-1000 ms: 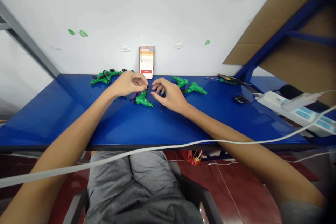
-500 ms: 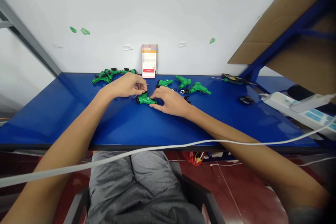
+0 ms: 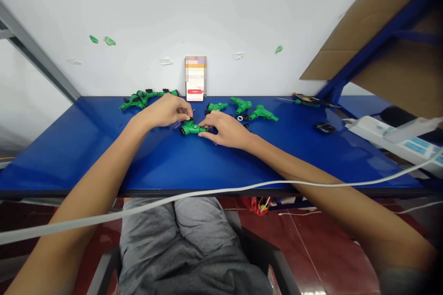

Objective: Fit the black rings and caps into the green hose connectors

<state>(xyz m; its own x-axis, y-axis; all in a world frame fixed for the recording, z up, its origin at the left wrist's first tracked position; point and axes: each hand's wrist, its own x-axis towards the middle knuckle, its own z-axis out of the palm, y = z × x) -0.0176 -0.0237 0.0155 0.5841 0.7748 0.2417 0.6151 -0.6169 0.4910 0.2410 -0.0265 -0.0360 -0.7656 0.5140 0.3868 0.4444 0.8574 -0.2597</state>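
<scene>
A green Y-shaped fitting [image 3: 191, 128] with black ends lies on the blue table between my two hands. My left hand [image 3: 175, 109] pinches the black upper end of this fitting. From the right, my right hand [image 3: 221, 128] grips its green right-hand end between thumb and fingers. Just behind my right hand lies another green fitting [image 3: 217, 107]. A screwdriver with a purplish handle [image 3: 177, 124] is partly hidden beside my left fingers.
Green fittings with black caps [image 3: 133, 101] stand at the back left. Two more, a green fitting [image 3: 241, 105] and another green fitting [image 3: 263, 113], lie right of centre. A phone [image 3: 195, 78] leans on the wall. A white cable [image 3: 242, 189] crosses in front.
The view has shifted slightly. Both hands remain at the same fitting, with my right fingers slightly adjusted on its right end.
</scene>
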